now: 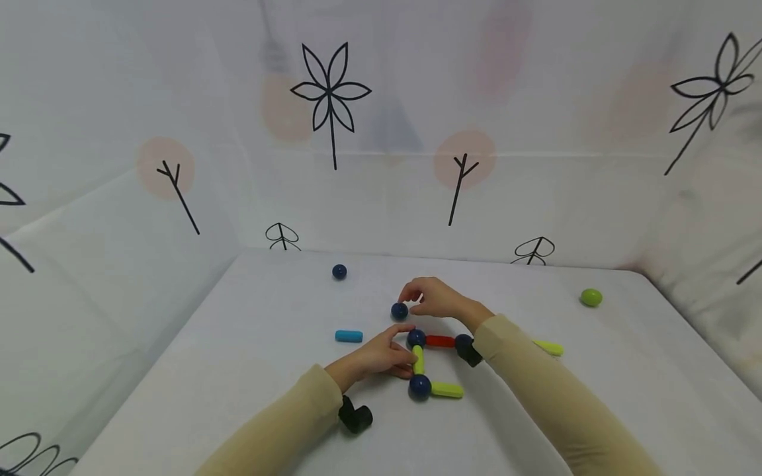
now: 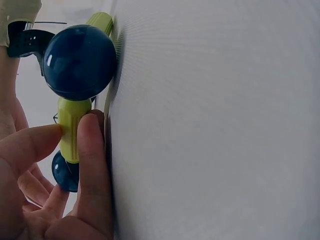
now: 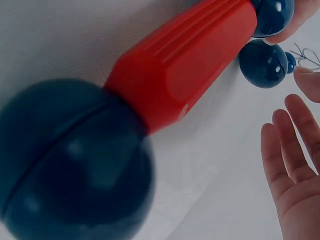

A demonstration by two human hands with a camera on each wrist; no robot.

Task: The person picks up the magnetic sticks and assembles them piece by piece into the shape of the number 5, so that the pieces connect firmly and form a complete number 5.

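My left hand (image 1: 381,354) pinches a yellow-green rod (image 2: 70,130) between thumb and finger. Its index finger reaches to the dark blue ball (image 1: 417,338) at the rod's far end. Another blue ball (image 1: 419,387) joins the near end, with a second yellow-green rod (image 1: 446,390) running right from it. From the far ball a red rod (image 1: 440,341) leads to a blue ball (image 1: 464,344) below my right wrist. Beyond this, my right hand (image 1: 437,299) is held around a loose blue ball (image 1: 399,311), its thumb apart from the ball in the right wrist view.
A blue rod (image 1: 348,336) lies left of the joined pieces. Farther back is another dark blue ball (image 1: 339,272). A green ball (image 1: 591,297) sits at the far right, and a yellow-green rod (image 1: 549,348) shows partly behind the right sleeve. Patterned cloth (image 1: 381,198) surrounds the table.
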